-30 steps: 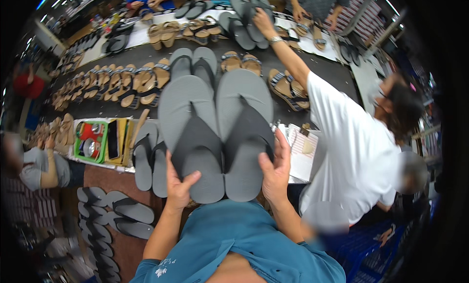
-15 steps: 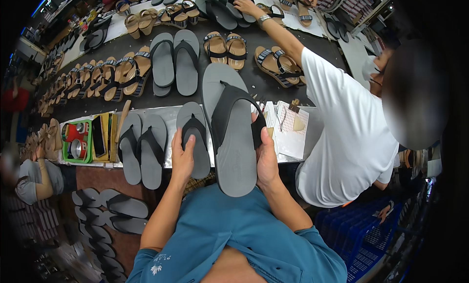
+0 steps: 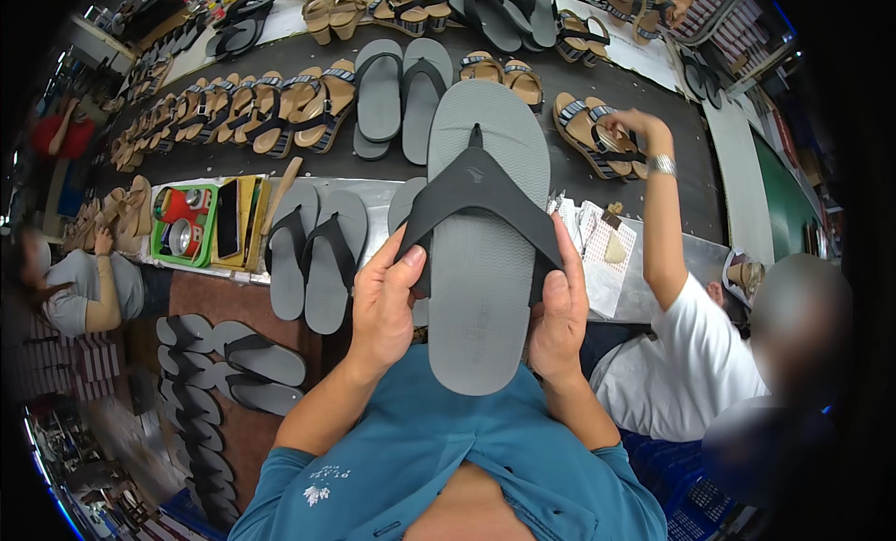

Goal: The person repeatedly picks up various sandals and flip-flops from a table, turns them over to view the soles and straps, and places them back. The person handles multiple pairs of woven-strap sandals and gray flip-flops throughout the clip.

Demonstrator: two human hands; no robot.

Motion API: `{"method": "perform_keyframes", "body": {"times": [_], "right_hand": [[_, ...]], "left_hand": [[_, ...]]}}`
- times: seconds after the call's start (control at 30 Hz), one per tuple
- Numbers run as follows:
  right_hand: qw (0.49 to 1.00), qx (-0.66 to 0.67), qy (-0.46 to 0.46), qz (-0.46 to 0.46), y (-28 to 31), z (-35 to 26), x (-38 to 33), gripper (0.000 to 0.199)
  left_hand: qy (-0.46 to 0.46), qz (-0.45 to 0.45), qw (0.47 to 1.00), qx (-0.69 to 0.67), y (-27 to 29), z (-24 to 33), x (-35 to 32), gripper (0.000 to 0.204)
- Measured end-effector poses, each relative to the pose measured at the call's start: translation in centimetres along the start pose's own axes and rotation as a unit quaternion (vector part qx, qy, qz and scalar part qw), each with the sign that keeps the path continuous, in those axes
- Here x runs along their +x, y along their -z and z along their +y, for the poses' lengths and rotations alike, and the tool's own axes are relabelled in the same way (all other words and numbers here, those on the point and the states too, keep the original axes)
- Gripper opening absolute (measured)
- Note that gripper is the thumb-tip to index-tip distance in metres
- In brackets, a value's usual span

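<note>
A grey flip-flop [image 3: 478, 326] with a wide black strap stands before me, its footbed towards me and its toe end up. My left hand [image 3: 385, 298] grips its left edge by the strap. On the other edge my right hand [image 3: 560, 322] holds it, thumb in front beside the strap. Behind my left hand another grey flip-flop [image 3: 402, 203] lies on the metal bench edge, mostly hidden. To its left lies a pair, a left flip-flop [image 3: 287, 284] and a right flip-flop [image 3: 329, 294].
A dark belt [image 3: 686, 205] carries rows of tan sandals [image 3: 327, 112] and grey flip-flops [image 3: 379, 98]. A green basket [image 3: 207, 247] with tins stands left; papers [image 3: 605, 289] lie right. At right a co-worker's arm [image 3: 665, 224] reaches over sandals. More flip-flops [image 3: 266, 359] lie lower left.
My left hand has moved from beside the flip-flop onto its left edge. The flip-flop has turned more squarely towards me. The co-worker's hand has come back from the far side to the nearer sandals.
</note>
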State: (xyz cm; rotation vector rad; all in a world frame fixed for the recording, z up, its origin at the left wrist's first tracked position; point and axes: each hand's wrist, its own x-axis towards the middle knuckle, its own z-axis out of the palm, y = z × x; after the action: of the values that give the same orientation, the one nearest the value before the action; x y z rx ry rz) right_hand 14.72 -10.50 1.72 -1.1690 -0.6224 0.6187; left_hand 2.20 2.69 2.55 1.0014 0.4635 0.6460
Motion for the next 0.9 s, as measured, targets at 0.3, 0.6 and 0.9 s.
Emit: {"method": "perform_keyframes", "body": {"times": [0.3, 0.6, 0.9], "right_hand": [[1.0, -0.01, -0.022, -0.006, -0.1, 0.8, 0.5, 0.062], [0.996, -0.068, -0.012, -0.062, 0.0, 0.4, 0.4, 0.074], [0.998, -0.035, -0.01, -0.046, -1.2, -1.4, -0.8, 0.086]], "left_hand": [[0.012, 0.049, 0.999, 0.002, -0.6, 0.5, -0.6, 0.042], [0.037, 0.008, 0.999, -0.022, 0.2, 0.0, -1.1, 0.052], [0.031, -0.057, 0.998, -0.003, 0.0, -0.6, -2.3, 0.066]]}}
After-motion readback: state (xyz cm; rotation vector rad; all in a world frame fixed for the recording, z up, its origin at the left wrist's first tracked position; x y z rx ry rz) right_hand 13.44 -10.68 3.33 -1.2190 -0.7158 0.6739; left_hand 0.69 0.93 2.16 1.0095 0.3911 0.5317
